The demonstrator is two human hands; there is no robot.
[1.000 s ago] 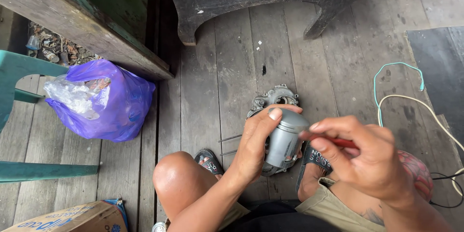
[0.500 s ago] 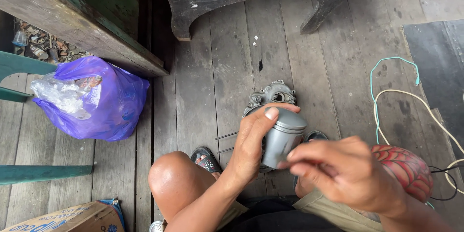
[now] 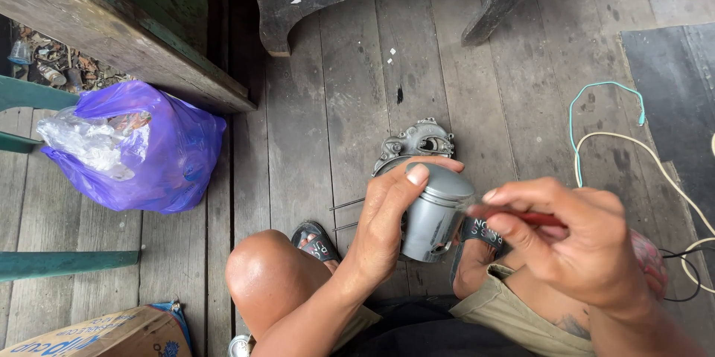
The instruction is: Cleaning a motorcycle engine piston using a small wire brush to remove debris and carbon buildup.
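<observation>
A grey piston (image 3: 436,212) is clamped steady in the left hand (image 3: 387,227); a red-handled tool (image 3: 540,218) is pinched in the right hand (image 3: 573,245) against its side.

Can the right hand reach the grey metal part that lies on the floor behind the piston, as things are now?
Probably not directly. The right hand holds a red-handled tool against the grey piston, and that piston, gripped by the left hand, sits between it and the grey metal part. It would need to go around.
</observation>
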